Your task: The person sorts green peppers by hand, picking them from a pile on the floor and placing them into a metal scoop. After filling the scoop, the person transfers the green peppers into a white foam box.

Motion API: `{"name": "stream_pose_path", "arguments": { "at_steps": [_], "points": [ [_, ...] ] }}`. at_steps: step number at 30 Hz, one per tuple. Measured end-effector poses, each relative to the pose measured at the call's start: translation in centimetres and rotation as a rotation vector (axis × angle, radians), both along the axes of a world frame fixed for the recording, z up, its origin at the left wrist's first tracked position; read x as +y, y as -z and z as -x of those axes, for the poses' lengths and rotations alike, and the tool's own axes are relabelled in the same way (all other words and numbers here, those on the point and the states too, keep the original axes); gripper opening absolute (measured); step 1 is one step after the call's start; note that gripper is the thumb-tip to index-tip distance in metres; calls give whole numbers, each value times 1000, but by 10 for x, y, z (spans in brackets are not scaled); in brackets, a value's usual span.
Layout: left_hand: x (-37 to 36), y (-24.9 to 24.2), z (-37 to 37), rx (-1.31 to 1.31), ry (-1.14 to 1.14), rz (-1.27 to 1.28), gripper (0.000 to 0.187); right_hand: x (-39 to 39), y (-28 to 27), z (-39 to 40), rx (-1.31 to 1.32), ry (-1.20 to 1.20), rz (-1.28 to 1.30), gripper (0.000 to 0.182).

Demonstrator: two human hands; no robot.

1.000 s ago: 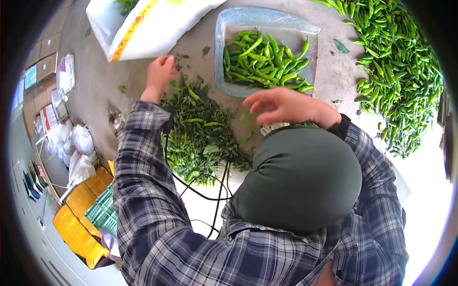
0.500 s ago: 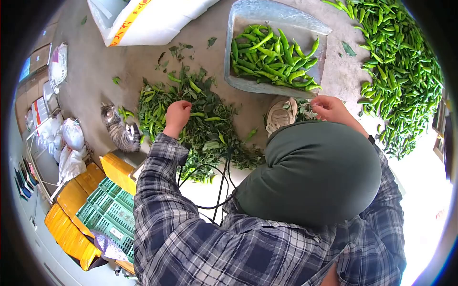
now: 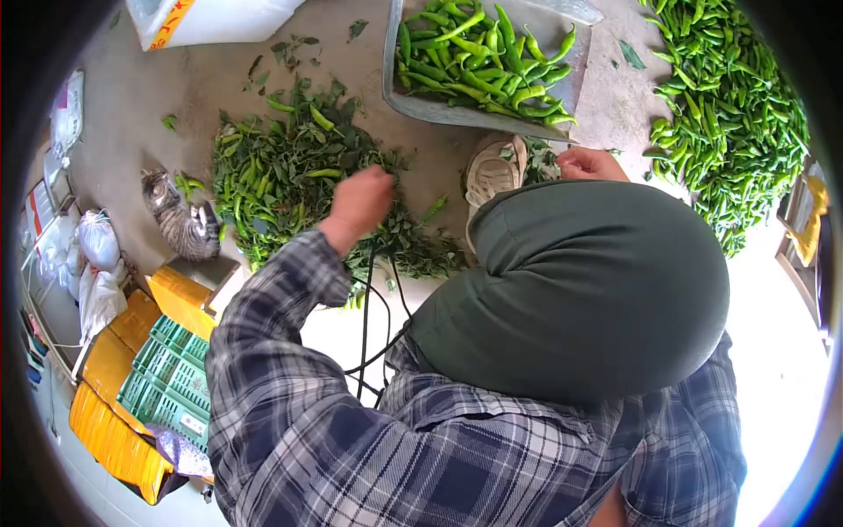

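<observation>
Fingers curled closed, my left hand (image 3: 358, 204) hangs over the right part of a pile of leaves and green peppers (image 3: 285, 171); what it holds, if anything, is hidden. My right hand (image 3: 593, 164) is beyond my knee, closed, just below the near corner of a metal scoop (image 3: 575, 88). Whether something is between its fingers cannot be made out. Green peppers (image 3: 479, 66) lie in the scoop. A shoe (image 3: 494, 173) stands between the pile and my right hand, with some leaves (image 3: 540, 161) beside it.
A large heap of green peppers (image 3: 733, 114) covers the floor at the right. A cat (image 3: 184, 215) lies left of the leaf pile. White foam box (image 3: 228, 19) at the top left, green crates (image 3: 167, 378) at the lower left. Black cables (image 3: 365, 329) hang below my left hand.
My left hand has moved right and nearer the shoe across the pile. My right hand is now partly hidden behind my knee. The whole view has shifted, with the floor items higher and further left.
</observation>
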State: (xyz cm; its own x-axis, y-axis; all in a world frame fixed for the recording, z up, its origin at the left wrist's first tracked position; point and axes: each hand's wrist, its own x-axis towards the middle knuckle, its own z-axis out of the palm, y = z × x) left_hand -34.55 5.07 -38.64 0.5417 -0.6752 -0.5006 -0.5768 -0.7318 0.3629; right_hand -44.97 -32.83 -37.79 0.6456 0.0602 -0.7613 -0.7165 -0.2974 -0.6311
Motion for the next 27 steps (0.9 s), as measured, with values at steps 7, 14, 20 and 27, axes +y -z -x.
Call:
{"name": "stream_pose_path", "arguments": {
  "at_steps": [7, 14, 20, 27],
  "points": [
    [-66, 39, 41, 217, 204, -33, 22, -2, -4, 6, 8, 16, 15, 21],
    [-69, 31, 13, 306, 108, -57, 18, -10, 2, 15, -77, 1, 21, 18],
    [-102, -81, -79, 1024, -660, 549, 16, -11, 2, 12, -63, 14, 95, 18],
    [-160, -112, -111, 849, -582, 816, 18, -14, -3, 19, -147, -62, 209, 19]
  ]
}}
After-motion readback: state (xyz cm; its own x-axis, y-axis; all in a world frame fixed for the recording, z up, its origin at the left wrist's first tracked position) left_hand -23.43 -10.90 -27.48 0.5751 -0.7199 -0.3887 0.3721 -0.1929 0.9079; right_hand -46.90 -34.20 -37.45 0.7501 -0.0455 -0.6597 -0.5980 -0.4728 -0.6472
